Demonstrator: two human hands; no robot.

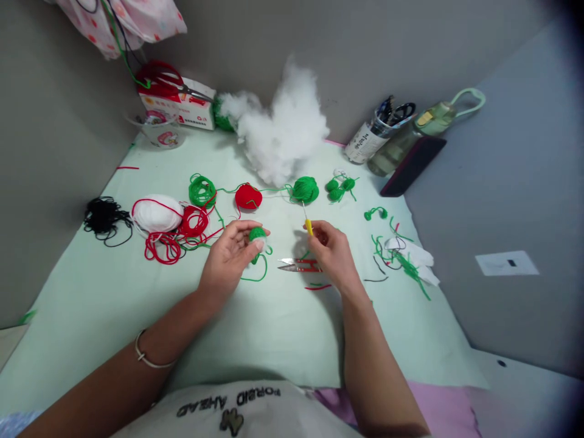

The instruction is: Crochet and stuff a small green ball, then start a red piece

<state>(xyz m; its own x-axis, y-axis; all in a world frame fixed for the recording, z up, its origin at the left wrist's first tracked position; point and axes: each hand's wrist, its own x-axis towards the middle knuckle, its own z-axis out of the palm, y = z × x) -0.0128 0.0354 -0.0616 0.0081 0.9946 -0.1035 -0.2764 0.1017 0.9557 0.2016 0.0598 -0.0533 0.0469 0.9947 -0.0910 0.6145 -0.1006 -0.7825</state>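
Centre: left hand (229, 250) pinches rounded green yarn piece (257, 233), seemingly steadying it; right hand (332, 249) grips yellow-handled slender metal tool (309, 227).

left hand (232, 250): holds green yarn piece (257, 233) | right hand (332, 249): holds yellow-handled hook (309, 227) | red-handled snips (302, 266): between

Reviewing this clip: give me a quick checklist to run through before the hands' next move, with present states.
1. Green piece held: ok, in the fingers of the left hand; green piece.
2. Yellow-handled tool held: ok, in the right hand.
3. Tool apart from green piece: ok, a gap shows.
4. Right hand free of the scissors: cannot tell, it overlaps their handles in view.
5. White yarn ball free of other yarn: not ok, red yarn crosses it.
6. Stitches sound: cannot tell, too small.
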